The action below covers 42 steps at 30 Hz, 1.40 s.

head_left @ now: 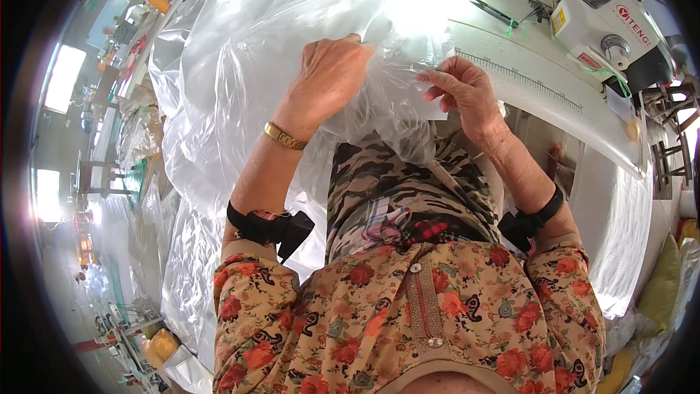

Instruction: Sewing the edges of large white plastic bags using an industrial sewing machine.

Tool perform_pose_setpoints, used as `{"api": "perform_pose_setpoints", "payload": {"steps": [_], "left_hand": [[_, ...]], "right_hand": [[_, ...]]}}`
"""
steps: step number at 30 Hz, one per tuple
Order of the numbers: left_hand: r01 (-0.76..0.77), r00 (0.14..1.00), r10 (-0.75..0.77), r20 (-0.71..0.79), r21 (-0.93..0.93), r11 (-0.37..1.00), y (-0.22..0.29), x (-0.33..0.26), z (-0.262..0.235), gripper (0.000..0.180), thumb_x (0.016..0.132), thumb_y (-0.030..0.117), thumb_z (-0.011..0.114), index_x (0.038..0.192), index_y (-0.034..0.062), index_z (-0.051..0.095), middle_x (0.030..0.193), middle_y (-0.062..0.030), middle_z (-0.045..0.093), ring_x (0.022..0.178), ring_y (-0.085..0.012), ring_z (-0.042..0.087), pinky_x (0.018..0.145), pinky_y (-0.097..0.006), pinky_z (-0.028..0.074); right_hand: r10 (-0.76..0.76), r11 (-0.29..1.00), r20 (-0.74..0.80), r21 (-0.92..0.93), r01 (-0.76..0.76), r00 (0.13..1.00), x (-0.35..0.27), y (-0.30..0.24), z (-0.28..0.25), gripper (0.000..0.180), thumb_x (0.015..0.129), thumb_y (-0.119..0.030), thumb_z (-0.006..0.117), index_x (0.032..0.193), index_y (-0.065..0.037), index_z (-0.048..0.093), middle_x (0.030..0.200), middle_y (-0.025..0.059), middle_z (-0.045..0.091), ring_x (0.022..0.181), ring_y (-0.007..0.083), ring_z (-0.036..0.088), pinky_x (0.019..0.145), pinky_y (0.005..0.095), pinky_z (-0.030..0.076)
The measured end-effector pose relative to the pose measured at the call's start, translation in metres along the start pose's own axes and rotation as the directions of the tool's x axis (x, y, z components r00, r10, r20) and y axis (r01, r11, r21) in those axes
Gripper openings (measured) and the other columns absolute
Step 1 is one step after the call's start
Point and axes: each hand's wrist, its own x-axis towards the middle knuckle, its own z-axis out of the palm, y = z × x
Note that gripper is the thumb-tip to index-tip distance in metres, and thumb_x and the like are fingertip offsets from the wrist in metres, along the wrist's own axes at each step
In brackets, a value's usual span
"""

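Note:
A big clear plastic sheet [240, 80] spreads over the left of the work table and hangs down over my lap. My left hand [337, 69] is closed on a gathered fold of it, knuckles up. Pinched between the thumb and fingers of my right hand [464, 93] is the right edge of the same plastic, close to the table's front edge. Between the two hands the film is crumpled and shiny, and a loose bunch droops below them. Glare whitens the plastic beyond my hands.
A sewing machine [612, 22] with a lit blue display stands at the back right. Thread snips [496, 13] lie on the white table, behind a printed ruler scale [521, 82]. More plastic sheeting [193, 270] hangs at the left. A dark stool [671, 157] stands far right.

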Motion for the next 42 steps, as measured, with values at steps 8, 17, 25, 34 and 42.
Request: {"api": "perform_pose_setpoints", "payload": {"steps": [8,17,25,34,42], "left_hand": [[-0.248,0.968,0.243,-0.058,-0.346,0.905,0.038,0.015,-0.015,0.031,0.087,0.011,0.065,0.116,0.0012,0.058,0.107,-0.0164,0.065,0.094,-0.0363,0.064,0.078,-0.047,0.048],[0.029,0.997,0.006,0.078,-0.444,0.896,0.036,0.040,0.031,0.038,0.084,0.007,0.066,0.120,-0.0009,0.058,0.082,-0.0169,0.068,0.080,-0.0338,0.067,0.071,-0.041,0.050],[-0.060,0.987,-0.033,-0.160,-0.540,0.839,0.032,0.032,0.036,0.017,0.084,0.010,0.068,0.099,0.0003,0.068,0.076,-0.0103,0.063,0.065,-0.0255,0.058,0.065,-0.036,0.047],[-0.073,0.975,-0.049,-0.214,-0.527,0.847,0.035,0.040,0.030,0.010,0.086,0.012,0.062,0.084,0.0034,0.067,0.079,-0.0083,0.063,0.073,-0.0309,0.061,0.066,-0.039,0.048],[-0.317,0.889,0.167,-0.428,-0.309,0.897,0.032,0.043,0.042,0.006,0.085,0.009,0.069,0.088,0.0046,0.068,0.088,-0.0040,0.067,0.083,-0.0212,0.063,0.074,-0.035,0.052]], "right_hand": [[-0.055,0.976,0.030,-0.210,0.060,0.998,0.002,-0.008,0.001,0.009,0.093,-0.011,0.066,0.093,-0.010,0.058,0.085,0.0013,0.070,0.069,0.0078,0.064,0.053,0.0191,0.041],[-0.170,0.968,-0.070,-0.197,0.153,0.983,0.006,-0.010,0.002,0.019,0.091,-0.011,0.068,0.105,-0.001,0.059,0.088,0.0061,0.069,0.076,0.0132,0.066,0.069,0.0264,0.052],[-0.561,0.164,0.189,-0.929,0.333,0.806,0.006,-0.015,-0.009,0.042,0.081,-0.035,0.078,0.112,-0.009,0.070,0.122,0.0054,0.066,0.113,0.0255,0.056,0.093,0.0387,0.045],[-0.463,0.212,0.270,-0.891,0.401,0.844,0.037,-0.014,-0.018,0.025,0.080,-0.028,0.077,0.099,-0.011,0.075,0.125,0.0054,0.064,0.123,0.0252,0.049,0.104,0.0435,0.030],[-0.494,0.176,0.182,-0.936,0.303,0.850,0.055,-0.003,-0.022,0.018,0.083,-0.024,0.074,0.096,-0.012,0.074,0.121,0.0016,0.066,0.118,0.0216,0.051,0.099,0.0421,0.033]]}}
